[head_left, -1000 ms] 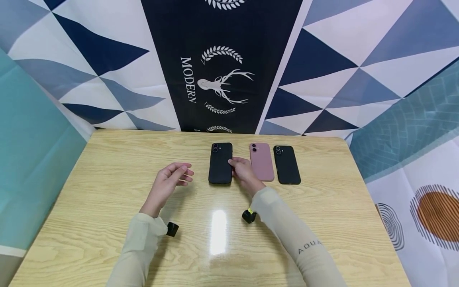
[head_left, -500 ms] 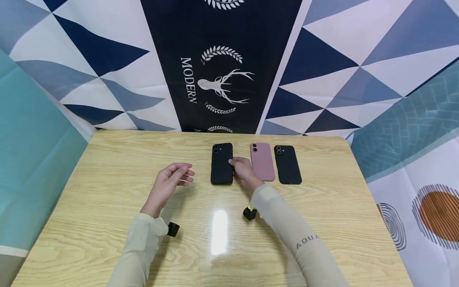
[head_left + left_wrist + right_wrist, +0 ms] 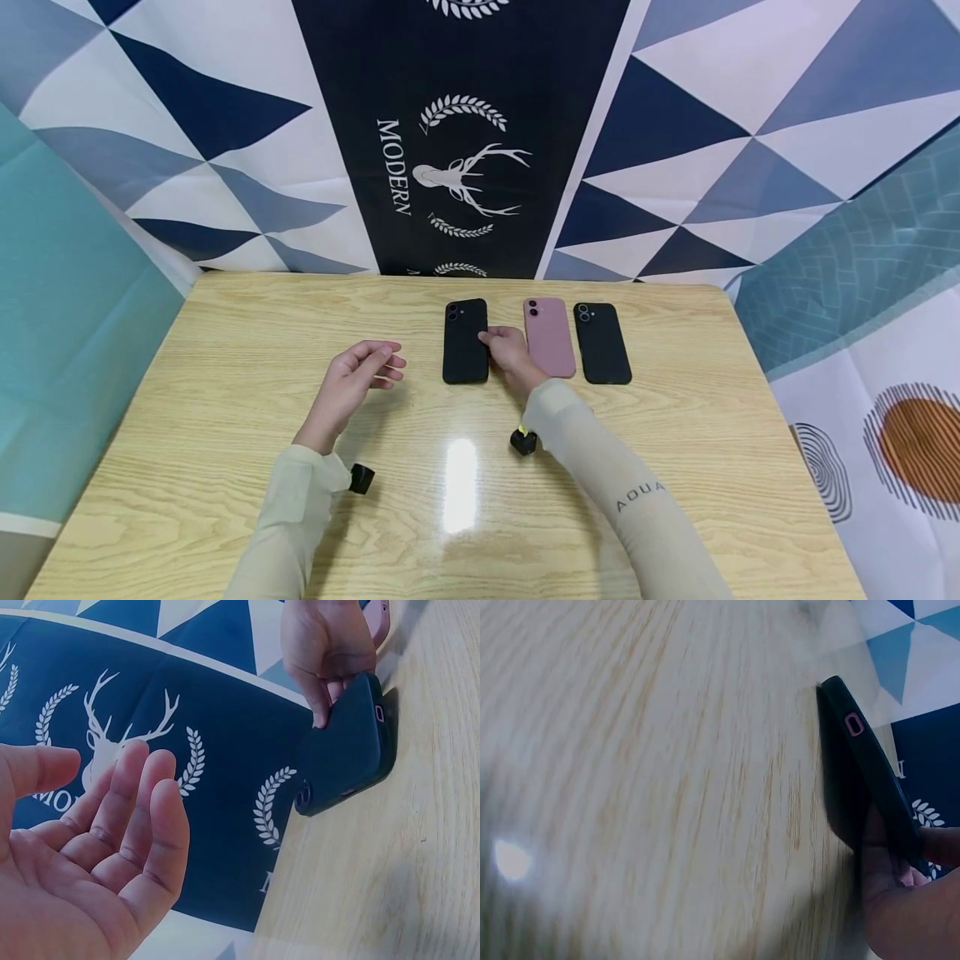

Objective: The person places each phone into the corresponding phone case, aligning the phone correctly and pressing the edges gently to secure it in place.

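In the head view my right hand (image 3: 510, 354) pinches a black smartphone (image 3: 465, 342) by its long right edge, thumb on the back and fingers beneath. The phone's camera end points toward the wall. From the right wrist, the black phone (image 3: 870, 769) shows edge-on, close over the wood with a shadow beneath it. To its right lie a pink smartphone (image 3: 551, 337) and another black smartphone (image 3: 603, 343), both back up. My left hand (image 3: 360, 371) hovers left of the held phone, palm turned inward, its relaxed fingers (image 3: 165, 840) around nothing.
The wooden table (image 3: 225, 400) meets a patterned wall cloth (image 3: 457, 167) along its far edge. Small black wrist cameras (image 3: 362, 479) hang at both cuffs. A bright reflection lies on the wood between the forearms.
The held black phone has shifted slightly to the right, toward the pink one, with my right hand still on its edge. My left hand has stayed in place.
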`<state>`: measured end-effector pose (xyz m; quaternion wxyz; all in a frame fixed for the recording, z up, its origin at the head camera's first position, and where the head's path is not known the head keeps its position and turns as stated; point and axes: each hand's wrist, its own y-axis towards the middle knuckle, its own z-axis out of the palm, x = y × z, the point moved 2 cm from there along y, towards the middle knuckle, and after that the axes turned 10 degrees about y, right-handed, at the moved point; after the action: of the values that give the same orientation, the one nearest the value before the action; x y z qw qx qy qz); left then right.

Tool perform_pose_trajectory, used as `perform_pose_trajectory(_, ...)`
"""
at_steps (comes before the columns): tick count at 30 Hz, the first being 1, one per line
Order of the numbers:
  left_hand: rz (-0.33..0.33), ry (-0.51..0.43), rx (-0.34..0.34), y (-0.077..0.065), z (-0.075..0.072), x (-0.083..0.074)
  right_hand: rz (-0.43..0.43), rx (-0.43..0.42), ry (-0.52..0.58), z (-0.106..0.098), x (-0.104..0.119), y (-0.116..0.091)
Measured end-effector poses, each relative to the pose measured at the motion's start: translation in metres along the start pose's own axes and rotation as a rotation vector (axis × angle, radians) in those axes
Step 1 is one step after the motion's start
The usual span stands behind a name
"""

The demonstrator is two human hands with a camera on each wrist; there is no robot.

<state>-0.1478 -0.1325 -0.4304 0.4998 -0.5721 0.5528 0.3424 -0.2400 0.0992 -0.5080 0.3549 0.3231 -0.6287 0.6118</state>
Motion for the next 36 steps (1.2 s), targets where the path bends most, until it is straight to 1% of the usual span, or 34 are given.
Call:
perform_pose_trajectory(6,-0.003,-0.004,0.004,0.0,0.0,0.0,-0.025,-0.021,-0.065,0.0,0.002,0.001)
perform_pose_trajectory(10,-0.005,-0.004,0.008,0.001,0.001,0.0,-0.061,-0.024,-0.149,-0.001,0.005,0.0)
perform_pose_trajectory(16,-0.01,-0.008,0.01,-0.001,0.001,0.0,-0.082,-0.023,-0.238,-0.002,0.009,-0.003)
perform_pose_trajectory(19,-0.008,-0.012,0.01,-0.002,0.001,-0.001,-0.101,-0.048,-0.275,-0.001,0.011,-0.003)
perform_pose_trajectory(24,-0.007,-0.022,0.01,-0.002,0.001,0.0,-0.116,-0.121,-0.308,0.0,0.013,-0.004)
perform_pose_trajectory(28,-0.007,-0.028,0.013,-0.001,0.002,0.001,-0.113,-0.156,-0.335,0.001,0.015,-0.003)
perform_pose_trajectory(33,-0.007,-0.028,0.015,0.0,0.002,0.003,-0.075,-0.17,-0.353,0.0,0.015,0.0)
perform_pose_trajectory(36,-0.007,-0.027,0.018,0.001,0.002,0.003,-0.071,-0.176,-0.363,0.0,0.016,0.001)
